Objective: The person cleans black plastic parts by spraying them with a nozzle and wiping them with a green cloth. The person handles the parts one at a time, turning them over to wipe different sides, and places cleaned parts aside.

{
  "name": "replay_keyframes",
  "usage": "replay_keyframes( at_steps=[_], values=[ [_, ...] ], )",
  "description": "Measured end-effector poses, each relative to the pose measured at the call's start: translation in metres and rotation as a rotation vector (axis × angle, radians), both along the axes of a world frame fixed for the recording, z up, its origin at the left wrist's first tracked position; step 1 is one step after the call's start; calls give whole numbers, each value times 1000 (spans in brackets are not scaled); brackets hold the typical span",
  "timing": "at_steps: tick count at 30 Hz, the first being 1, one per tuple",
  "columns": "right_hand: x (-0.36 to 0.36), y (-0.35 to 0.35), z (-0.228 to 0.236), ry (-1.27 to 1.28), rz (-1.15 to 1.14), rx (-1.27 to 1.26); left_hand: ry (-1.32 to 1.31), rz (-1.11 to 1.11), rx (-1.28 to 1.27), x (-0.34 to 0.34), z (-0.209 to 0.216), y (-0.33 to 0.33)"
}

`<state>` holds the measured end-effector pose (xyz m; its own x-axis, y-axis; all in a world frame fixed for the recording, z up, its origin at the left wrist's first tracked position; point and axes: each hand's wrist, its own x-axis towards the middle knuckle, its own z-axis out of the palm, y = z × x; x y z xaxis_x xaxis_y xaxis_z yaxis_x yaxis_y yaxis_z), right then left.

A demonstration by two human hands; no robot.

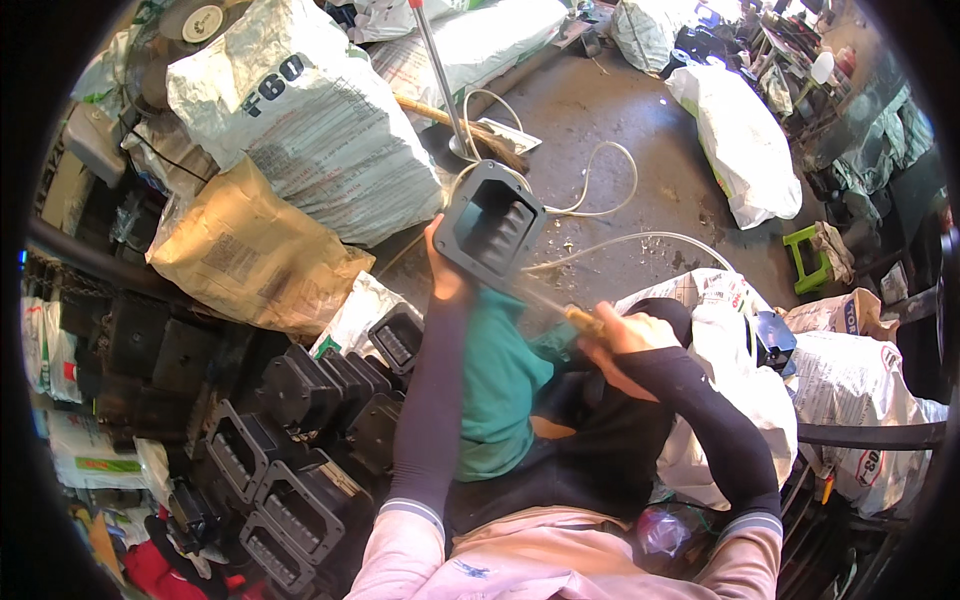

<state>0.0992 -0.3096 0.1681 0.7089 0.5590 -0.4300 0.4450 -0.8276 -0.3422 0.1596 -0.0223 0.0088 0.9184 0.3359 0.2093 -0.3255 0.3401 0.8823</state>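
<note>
My left hand (446, 262) is closed around the side of a black plastic box-shaped housing (462, 240), raised above my lap. The housing has a wide flange with corner holes, and a row of ribs shows inside its opening. In my right hand (640, 342) is a tool with a yellowish handle (583, 321). Its thin shaft points at the housing's lower right side but is smeared by motion, so its tip and exact kind cannot be made out. A green cloth (500, 400) lies over my leg beneath the housing.
Several similar black housings (300, 505) are stacked at my left. Large white sacks (320, 140) and a brown paper sack (250, 250) stand behind them. A pale hose (630, 165) curls over the floor near a broom (500, 145). On the right are a white sack (735, 150) and a green stool (803, 262).
</note>
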Motion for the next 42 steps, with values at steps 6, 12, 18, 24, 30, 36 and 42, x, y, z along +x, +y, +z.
replay_keyframes(
  at_steps=[6,12,18,24,30,36,42],
  values=[
    [0,-17,-1,-195,-278,331,394,86,-271,-8,20,-23],
    [-26,-17,-12,-235,-86,285,495,272,54,-15,26,-41],
    [0,-12,-13,-379,-154,95,309,392,637,-13,16,-41],
    [3,-3,3,-324,-157,80,111,419,965,-17,17,-56],
    [8,0,12,-292,-456,103,-82,507,1233,-13,17,-66],
    [23,-2,12,-407,-449,175,-244,536,1410,-17,15,-64],
    [-42,-27,-25,-421,-250,396,-51,666,1280,-20,22,-54]
  ],
)
